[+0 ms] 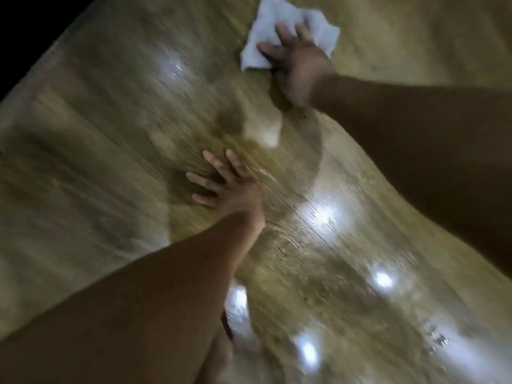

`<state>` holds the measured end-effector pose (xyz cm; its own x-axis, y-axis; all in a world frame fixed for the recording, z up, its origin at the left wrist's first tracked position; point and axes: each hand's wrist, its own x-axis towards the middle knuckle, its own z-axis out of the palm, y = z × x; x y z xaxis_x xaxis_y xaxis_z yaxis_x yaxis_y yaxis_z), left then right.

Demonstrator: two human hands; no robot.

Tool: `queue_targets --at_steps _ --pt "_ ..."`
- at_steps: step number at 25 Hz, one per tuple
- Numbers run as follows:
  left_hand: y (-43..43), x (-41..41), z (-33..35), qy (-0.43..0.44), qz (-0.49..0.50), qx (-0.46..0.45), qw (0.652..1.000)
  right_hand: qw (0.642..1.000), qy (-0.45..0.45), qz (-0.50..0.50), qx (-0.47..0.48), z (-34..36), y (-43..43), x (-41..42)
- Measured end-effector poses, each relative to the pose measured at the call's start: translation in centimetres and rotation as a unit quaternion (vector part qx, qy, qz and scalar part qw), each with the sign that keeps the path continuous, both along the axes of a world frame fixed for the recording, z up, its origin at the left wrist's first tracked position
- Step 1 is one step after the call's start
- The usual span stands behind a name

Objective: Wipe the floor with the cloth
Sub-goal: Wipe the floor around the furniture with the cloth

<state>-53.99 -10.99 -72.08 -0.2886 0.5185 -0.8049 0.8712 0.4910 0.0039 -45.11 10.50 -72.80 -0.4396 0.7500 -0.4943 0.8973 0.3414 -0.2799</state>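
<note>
While straight, spread fingers (283, 31) of the right hand (300, 66) press the crumpled white fabric cloth (267, 19), it lies flat on the glossy brown wood-plank floor (97, 139). Left hand (234, 194): near the cloth, fingers splayed, holding nothing, braced on bare planks. Advice: even palm pressure, overlapping strokes, cloth unbunched.

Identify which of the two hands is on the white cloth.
The right hand, fingers spread over the cloth; the left hand lies flat on the bare floor nearer the camera.
</note>
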Motion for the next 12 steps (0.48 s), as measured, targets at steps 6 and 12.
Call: queue_targets --at_steps 6,12 --pt "0.4 -0.9 -0.1 0.056 -0.054 -0.009 0.997 0.981 -0.015 -0.193 0.009 0.9 -19.7 22.2" --pt "-1.1 -1.9 0.3 0.093 -0.137 0.005 0.986 0.849 -0.005 -0.522 0.078 0.0 -27.6 28.9"
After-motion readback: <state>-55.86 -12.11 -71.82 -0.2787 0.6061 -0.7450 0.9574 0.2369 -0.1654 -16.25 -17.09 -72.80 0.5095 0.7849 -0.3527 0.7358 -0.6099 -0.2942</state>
